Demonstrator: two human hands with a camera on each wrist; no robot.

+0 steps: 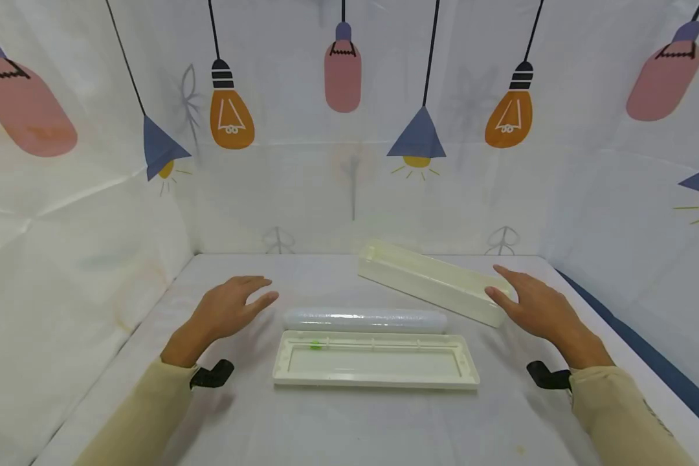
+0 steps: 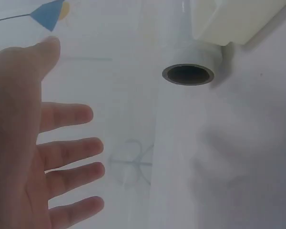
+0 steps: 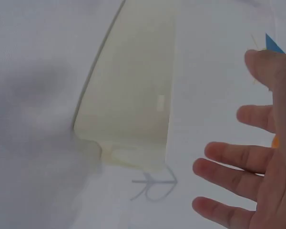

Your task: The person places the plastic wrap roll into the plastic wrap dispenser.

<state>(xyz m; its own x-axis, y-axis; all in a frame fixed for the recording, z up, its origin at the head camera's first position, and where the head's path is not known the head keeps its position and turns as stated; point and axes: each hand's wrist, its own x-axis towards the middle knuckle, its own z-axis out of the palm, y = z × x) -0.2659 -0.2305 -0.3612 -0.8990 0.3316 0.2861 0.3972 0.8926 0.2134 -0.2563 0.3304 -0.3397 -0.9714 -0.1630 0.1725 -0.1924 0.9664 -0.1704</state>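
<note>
A roll of clear plastic wrap (image 1: 366,320) lies crosswise on the table, its hollow core end showing in the left wrist view. Directly in front of it is a flat cream lid (image 1: 375,377) with a raised rim and a small green piece (image 1: 316,345) on a rail. Behind, a long cream box (image 1: 431,278) sits at a slant. My left hand (image 1: 224,314) hovers left of the roll, fingers extended, holding nothing. To the right, my right hand (image 1: 538,307) is beside the box's near right end, fingers spread and apart from it in the right wrist view.
A white cloth (image 1: 373,427) covers the table. White sheets printed with lamps (image 1: 349,194) hang at the back and both sides. A dark blue strip (image 1: 635,343) runs along the right table edge. Black wrist mounts (image 1: 212,374) stick out from both sleeves.
</note>
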